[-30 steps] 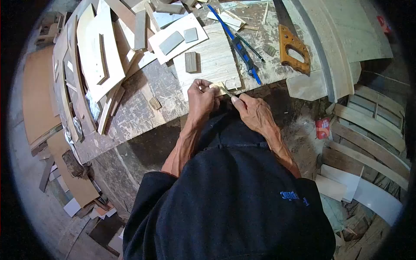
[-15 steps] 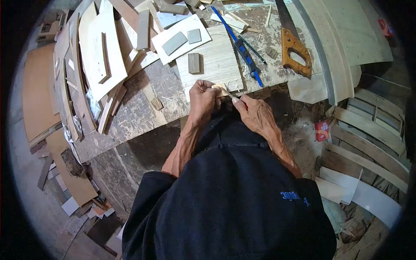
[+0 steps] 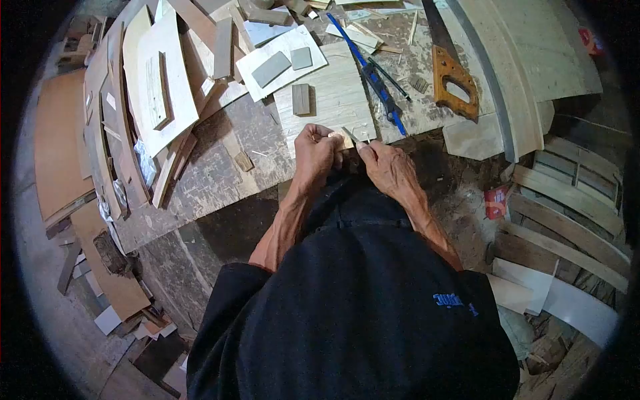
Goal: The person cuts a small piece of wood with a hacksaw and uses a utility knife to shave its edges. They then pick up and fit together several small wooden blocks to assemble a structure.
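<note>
My left hand (image 3: pixel 316 155) is closed, pinching a small pale piece of wood (image 3: pixel 345 141) at the bench's near edge. In my right hand (image 3: pixel 392 172) is a knife; its thin grey blade (image 3: pixel 350 135) points up and left beside the wood, and the handle is hidden in my fingers. Just beyond both hands lies a pale wooden board (image 3: pixel 333 73) with a small grey-brown block (image 3: pixel 301 99) on it. To the right of that block are a blue bar-like tool (image 3: pixel 377 85) and a dark pencil-like stick (image 3: pixel 390 79).
A handsaw (image 3: pixel 455 83) with a wooden handle lies on the right of the worn bench (image 3: pixel 220 180). A white panel (image 3: pixel 297 40) carries two grey rectangular pieces. Boards and offcuts (image 3: pixel 157 80) pile up on the left. Planks (image 3: pixel 567 213) lean at the lower right.
The blade has swung more upright and now shows beside the wood's right side. My right hand has shifted slightly. My left hand keeps its pinch on the wood.
</note>
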### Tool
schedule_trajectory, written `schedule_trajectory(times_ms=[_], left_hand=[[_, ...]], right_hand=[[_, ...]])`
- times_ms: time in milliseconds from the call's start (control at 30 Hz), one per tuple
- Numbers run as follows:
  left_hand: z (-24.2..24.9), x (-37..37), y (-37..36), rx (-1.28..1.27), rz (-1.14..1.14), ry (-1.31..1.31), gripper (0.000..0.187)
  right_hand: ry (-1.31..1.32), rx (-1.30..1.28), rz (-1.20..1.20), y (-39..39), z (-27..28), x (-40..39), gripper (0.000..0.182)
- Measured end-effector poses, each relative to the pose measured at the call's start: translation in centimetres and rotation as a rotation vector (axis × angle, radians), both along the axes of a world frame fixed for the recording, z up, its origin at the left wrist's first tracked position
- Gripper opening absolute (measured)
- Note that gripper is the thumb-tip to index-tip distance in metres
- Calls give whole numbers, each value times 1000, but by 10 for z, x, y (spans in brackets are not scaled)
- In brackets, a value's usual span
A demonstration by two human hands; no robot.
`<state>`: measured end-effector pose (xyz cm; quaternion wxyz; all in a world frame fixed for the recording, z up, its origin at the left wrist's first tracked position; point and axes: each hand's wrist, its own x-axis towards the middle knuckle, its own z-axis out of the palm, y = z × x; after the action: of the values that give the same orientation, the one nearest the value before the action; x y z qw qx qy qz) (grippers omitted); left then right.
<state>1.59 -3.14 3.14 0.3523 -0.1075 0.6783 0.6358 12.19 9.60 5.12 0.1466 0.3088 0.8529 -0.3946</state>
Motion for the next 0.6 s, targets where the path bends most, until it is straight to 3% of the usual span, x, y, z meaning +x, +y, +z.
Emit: schedule_trajectory(times_ms=[600], left_hand=[[5, 0, -1, -21, -38, 20, 18]], right_hand=[[-41, -77, -9, 1, 13, 1, 46]])
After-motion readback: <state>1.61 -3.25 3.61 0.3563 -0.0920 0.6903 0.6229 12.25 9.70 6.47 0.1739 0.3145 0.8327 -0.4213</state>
